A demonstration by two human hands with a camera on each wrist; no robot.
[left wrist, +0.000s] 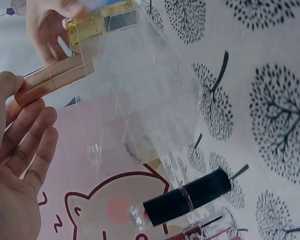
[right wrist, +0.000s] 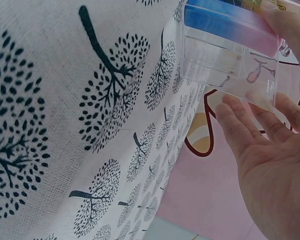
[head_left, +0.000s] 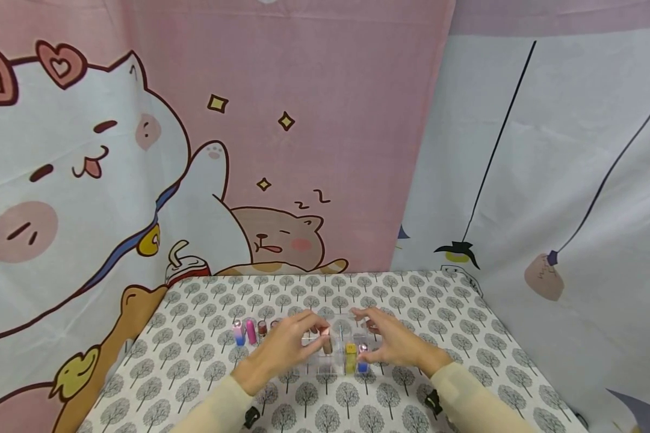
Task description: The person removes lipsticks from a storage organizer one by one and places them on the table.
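My left hand (head_left: 289, 340) pinches a rose-gold lipstick tube (left wrist: 52, 80) between thumb and fingers. The tube's lower end overlaps a clear plastic organizer (left wrist: 145, 95) in the left wrist view. My right hand (head_left: 392, 340) holds the organizer at its right side, thumb at the near side and fingers at the far wall. Inside stand a yellow, gold-topped tube (head_left: 350, 359) and, beside it at the right end, a blue-to-pink tube (right wrist: 230, 25). In the right wrist view, the right thumb lies close to the tops of these tubes.
Left of the organizer stand another blue-to-pink tube (head_left: 239, 334), a magenta tube (head_left: 251, 332) and a dark red one (head_left: 262, 328). A black tube (left wrist: 205, 192) shows in the left wrist view. A tree-print cloth (head_left: 206, 307) covers the table; printed curtains (head_left: 346, 120) hang behind it.
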